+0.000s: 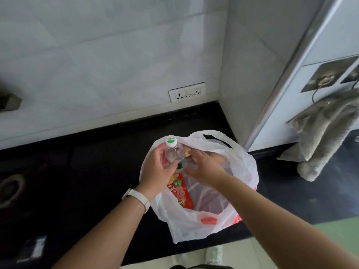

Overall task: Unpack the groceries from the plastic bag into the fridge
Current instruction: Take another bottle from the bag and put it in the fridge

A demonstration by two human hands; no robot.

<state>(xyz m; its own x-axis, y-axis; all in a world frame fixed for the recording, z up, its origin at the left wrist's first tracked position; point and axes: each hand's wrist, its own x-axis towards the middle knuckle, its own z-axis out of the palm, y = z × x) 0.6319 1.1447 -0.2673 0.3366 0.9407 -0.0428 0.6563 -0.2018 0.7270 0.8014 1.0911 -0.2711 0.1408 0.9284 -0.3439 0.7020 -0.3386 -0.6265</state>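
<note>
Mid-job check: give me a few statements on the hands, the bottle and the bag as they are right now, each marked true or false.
1. The left hand holds a bottle. True.
2. The bottle has no cap. False: a white cap is on it.
3. A red packet lies in the bag. True.
4. The bag sits on the floor. False: it sits on the black counter.
5. A towel hangs to the right of the bag. True.
</note>
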